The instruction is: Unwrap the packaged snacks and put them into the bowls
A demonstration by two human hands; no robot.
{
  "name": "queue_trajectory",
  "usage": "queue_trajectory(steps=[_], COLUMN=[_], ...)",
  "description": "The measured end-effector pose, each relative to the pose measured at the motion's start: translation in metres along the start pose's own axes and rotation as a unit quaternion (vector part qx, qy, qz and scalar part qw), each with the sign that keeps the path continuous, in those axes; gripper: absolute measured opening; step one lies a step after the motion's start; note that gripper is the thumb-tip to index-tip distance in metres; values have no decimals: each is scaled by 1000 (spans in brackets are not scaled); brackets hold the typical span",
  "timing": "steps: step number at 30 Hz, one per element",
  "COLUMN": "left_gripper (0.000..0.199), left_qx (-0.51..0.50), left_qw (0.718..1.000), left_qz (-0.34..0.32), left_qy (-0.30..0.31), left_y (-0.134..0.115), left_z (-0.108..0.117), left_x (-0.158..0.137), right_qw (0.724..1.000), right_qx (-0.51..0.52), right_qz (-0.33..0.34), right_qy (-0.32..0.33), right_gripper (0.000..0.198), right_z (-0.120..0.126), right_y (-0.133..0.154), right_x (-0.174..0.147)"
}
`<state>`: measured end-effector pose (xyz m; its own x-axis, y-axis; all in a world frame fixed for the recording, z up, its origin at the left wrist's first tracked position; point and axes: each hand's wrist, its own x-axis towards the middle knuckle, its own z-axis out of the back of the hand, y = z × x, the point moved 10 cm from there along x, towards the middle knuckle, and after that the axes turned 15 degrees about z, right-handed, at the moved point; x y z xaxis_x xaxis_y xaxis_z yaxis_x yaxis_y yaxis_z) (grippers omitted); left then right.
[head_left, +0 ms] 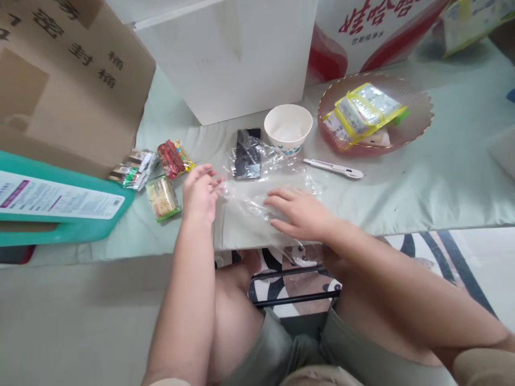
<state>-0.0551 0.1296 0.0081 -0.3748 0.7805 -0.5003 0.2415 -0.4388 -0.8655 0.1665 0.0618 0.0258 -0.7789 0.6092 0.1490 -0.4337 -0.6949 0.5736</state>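
Observation:
A clear crinkled plastic bag [249, 206] lies spread on the cloth in front of me, its lower end hanging past the table edge. My left hand [201, 193] is at the bag's left edge, fingers loosely bent and apart; whether they touch the film is hard to tell. Flat over the bag's right part rests my right hand [300, 212], with its fingers spread. A dark phone [247, 153] is partly under the film. Behind the bag stands a white paper bowl [288, 128], and to its right lies a white utility knife [336, 168].
Small snack packs, one red [173, 159] and one green [163, 198], lie left of my left hand. A pink scalloped bowl [418, 126] holds yellow-edged packets [364, 112]. A white box [237, 59], a cardboard carton [80, 102] and a green container [92, 230] stand around.

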Motion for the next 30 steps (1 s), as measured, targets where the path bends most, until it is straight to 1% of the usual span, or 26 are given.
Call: queue_trajectory(steps=[1, 2, 3, 4, 5, 6, 7, 8, 9, 10, 12, 13, 15, 16, 17, 18, 20, 21, 23, 24, 26, 28, 30], left_gripper=[31, 29, 28, 28, 31, 36, 42, 48, 55, 61, 70, 74, 80, 80, 77, 68, 41, 27, 7, 4, 6, 9, 10], left_qx=[7, 23, 56, 105, 168, 237, 304, 360, 401, 427, 440, 434, 413, 401, 393, 388, 384, 383, 367, 345, 269, 174, 96], left_qw=[998, 992, 981, 963, 939, 911, 882, 860, 846, 842, 849, 853, 861, 866, 873, 880, 888, 889, 891, 895, 914, 937, 953], left_qz=[-54, -121, -188, -245, -284, -304, -306, -298, -285, -272, -256, -260, -277, -276, -263, -239, -195, -190, -225, -251, -288, -295, -287], left_qy=[-19, -23, -4, 39, 94, 149, 188, 205, 203, 187, 143, 126, 109, 110, 120, 136, 161, 164, 147, 132, 98, 61, 18], left_y=[-9, -20, -30, -35, -35, -29, -19, -9, -1, 4, 8, 7, 4, 4, 6, 10, 15, 15, 3, -5, -19, -28, -32], left_z=[6, 8, 5, -5, -18, -31, -41, -47, -48, -47, -43, -42, -44, -47, -49, -52, -56, -57, -55, -52, -41, -27, -13], left_x=[-2, -8, -18, -29, -42, -54, -63, -69, -70, -68, -61, -58, -53, -49, -45, -41, -37, -38, -44, -49, -55, -55, -52], right_qw=[999, 997, 996, 995, 995, 995, 995, 995, 995, 995, 995, 995, 995, 995, 995, 996, 996, 997, 998, 998, 999, 997, 985], right_qx=[-24, -44, -56, -61, -63, -62, -62, -61, -60, -60, -59, -59, -57, -55, -52, -48, -37, -30, -15, -8, 7, 39, 111], right_qz=[-9, -14, -15, -15, -13, -12, -11, -9, -7, -5, 0, 2, 4, 4, 5, 6, 10, 13, 21, 25, 41, 55, 58], right_qy=[34, 58, 71, 78, 80, 79, 78, 77, 76, 75, 75, 77, 80, 81, 82, 81, 75, 70, 60, 53, 22, -41, -120], right_gripper=[44, 45, 46, 46, 47, 47, 47, 46, 46, 45, 44, 44, 43, 43, 42, 41, 40, 40, 39, 37, 33, 30, 35], right_z=[-9, -14, -18, -20, -20, -20, -19, -19, -18, -17, -17, -16, -16, -16, -17, -17, -16, -15, -13, -10, 1, 19, 37], right_y=[-3, -5, -7, -9, -10, -11, -11, -12, -11, -11, -10, -9, -9, -9, -9, -9, -11, -12, -14, -14, -11, -5, 0], right_x=[0, -1, -1, -1, -2, -2, -2, -1, -1, -1, -1, -1, -1, -1, -1, -2, -2, -2, -2, -2, -3, -5, -11])
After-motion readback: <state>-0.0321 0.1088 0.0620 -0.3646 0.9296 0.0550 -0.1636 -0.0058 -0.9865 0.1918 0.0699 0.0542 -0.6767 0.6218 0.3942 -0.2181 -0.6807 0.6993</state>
